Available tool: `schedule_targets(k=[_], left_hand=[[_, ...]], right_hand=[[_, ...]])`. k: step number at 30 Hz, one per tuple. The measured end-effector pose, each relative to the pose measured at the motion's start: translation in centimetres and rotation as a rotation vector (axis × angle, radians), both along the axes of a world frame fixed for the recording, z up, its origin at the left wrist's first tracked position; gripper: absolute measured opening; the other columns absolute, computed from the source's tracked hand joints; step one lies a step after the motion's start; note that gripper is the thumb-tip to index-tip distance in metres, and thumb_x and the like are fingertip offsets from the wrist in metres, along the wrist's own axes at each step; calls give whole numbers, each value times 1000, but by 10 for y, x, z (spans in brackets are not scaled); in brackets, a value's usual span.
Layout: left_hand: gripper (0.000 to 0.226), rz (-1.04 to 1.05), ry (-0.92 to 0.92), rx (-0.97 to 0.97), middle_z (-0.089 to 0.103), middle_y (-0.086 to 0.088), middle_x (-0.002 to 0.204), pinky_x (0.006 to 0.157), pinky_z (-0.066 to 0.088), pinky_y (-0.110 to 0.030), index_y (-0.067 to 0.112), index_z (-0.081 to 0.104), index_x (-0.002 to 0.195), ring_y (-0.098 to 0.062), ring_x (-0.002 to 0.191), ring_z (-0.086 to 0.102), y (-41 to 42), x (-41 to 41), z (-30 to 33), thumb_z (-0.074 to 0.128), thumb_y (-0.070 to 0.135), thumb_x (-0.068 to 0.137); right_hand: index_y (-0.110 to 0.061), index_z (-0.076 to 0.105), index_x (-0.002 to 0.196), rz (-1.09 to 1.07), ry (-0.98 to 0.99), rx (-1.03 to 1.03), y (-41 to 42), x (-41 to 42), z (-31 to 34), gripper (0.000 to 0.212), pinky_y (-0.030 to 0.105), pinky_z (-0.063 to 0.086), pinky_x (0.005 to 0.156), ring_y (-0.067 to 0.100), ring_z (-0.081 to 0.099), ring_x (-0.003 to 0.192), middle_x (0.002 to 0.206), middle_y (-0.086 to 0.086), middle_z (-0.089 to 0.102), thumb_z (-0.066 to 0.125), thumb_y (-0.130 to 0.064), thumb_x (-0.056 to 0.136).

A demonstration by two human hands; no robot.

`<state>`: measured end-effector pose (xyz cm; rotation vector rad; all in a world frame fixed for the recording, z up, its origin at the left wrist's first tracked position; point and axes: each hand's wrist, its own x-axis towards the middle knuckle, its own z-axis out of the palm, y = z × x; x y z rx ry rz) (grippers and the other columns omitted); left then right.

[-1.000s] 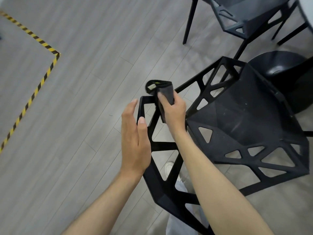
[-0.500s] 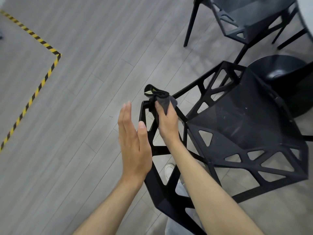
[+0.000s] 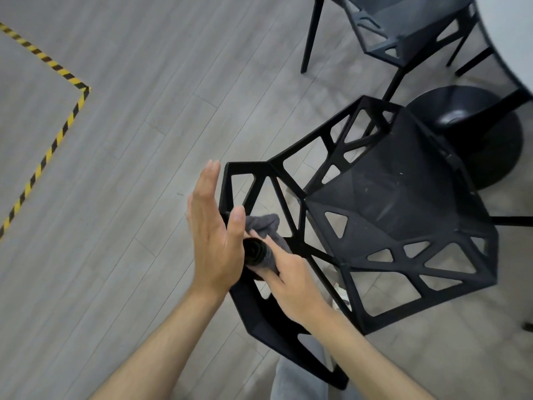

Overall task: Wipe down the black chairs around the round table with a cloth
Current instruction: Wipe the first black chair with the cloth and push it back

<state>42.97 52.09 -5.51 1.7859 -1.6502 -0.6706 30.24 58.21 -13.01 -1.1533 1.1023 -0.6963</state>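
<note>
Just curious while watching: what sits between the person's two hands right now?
In the head view, the grey cloth, held by the right hand, and a black bar of the chair's backrest lie between it and the flat left hand.

Second chair (image 3: 403,27) and table (image 3: 516,30) cut off — top edge, right edge.

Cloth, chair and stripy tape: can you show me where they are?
cloth (image 3: 266,226): head view, on its grey folds behind the backrest.
chair (image 3: 403,197): head view, on the seat.
stripy tape (image 3: 43,160): head view, on the floor strip.
</note>
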Motion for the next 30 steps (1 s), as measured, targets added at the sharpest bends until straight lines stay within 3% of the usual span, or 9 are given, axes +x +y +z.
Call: schedule_targets(k=[2, 5, 7, 9, 12, 15, 18, 23, 30], left_hand=[[61, 6, -18, 42, 27, 5, 168, 126, 22, -55, 20, 26, 162, -12, 155, 24, -1, 0, -2, 35, 38, 104], [56, -4, -67, 69, 30, 5, 167, 124, 24, -59, 26, 28, 161, -12, 155, 25, -4, 1, -5, 35, 44, 108], [56, -22, -85, 75, 34, 5, 165, 123, 24, -60, 27, 30, 160, -13, 154, 28, -5, 1, -6, 35, 47, 108], [55, -20, -105, 86, 35, 6, 164, 124, 23, -60, 30, 31, 159, -12, 154, 29, -5, 1, -7, 35, 50, 108], [57, -28, -138, 102, 33, 9, 165, 125, 21, -59, 32, 32, 158, -8, 154, 25, -5, 0, -9, 33, 56, 107], [58, -38, -193, 96, 34, 7, 165, 126, 18, -59, 30, 35, 158, -8, 154, 25, -5, -1, -8, 32, 57, 106], [60, -93, -337, 69, 35, 5, 165, 129, 7, -55, 27, 38, 157, -13, 156, 23, -5, -3, -7, 29, 58, 105], [58, -158, -493, 9, 46, 0, 158, 128, 8, -57, 22, 52, 147, -18, 156, 26, -5, -3, -12, 30, 58, 107], [45, -321, -815, -160, 64, -8, 135, 124, 19, -63, 13, 63, 131, -29, 141, 49, 9, -18, -3, 33, 40, 112]], right_hand=[[-54, 36, 152, 39, 61, 7, 14, -13, -8, 56, 43, 37, 120, 17, 45, 145, 146, -19, 56, 53, -24, 107], [-51, 31, 154, 55, 270, 85, 10, -22, -24, 60, 46, 21, 127, 24, 12, 156, 162, -13, 37, 50, -18, 107], [-34, 39, 155, 52, 336, 164, -6, -28, -39, 49, 42, 30, 119, 28, 22, 154, 157, 2, 47, 47, -19, 109], [-20, 51, 144, 53, 351, 172, -21, -38, -52, 36, 36, 41, 104, 33, 48, 137, 135, 12, 64, 46, -20, 109], [-24, 56, 132, 111, 341, 149, -26, -51, -67, 26, 43, 52, 97, 27, 63, 111, 115, 6, 70, 48, -25, 108], [-30, 62, 127, 81, 249, 154, -27, -64, -67, 24, 34, 53, 97, 11, 66, 110, 115, -7, 72, 55, -27, 105], [-34, 69, 105, -81, 261, 177, -14, -94, -65, 10, 24, 49, 82, -5, 66, 94, 97, -18, 75, 62, -39, 101], [-23, 64, 79, 30, 548, 50, 53, -134, -53, 31, 16, 39, 59, 1, 56, 64, 66, -13, 63, 70, -49, 93], [-17, 65, 86, -69, 607, 43, 132, -143, -20, 18, 29, 45, 69, 13, 58, 76, 74, -13, 59, 69, -32, 96]])
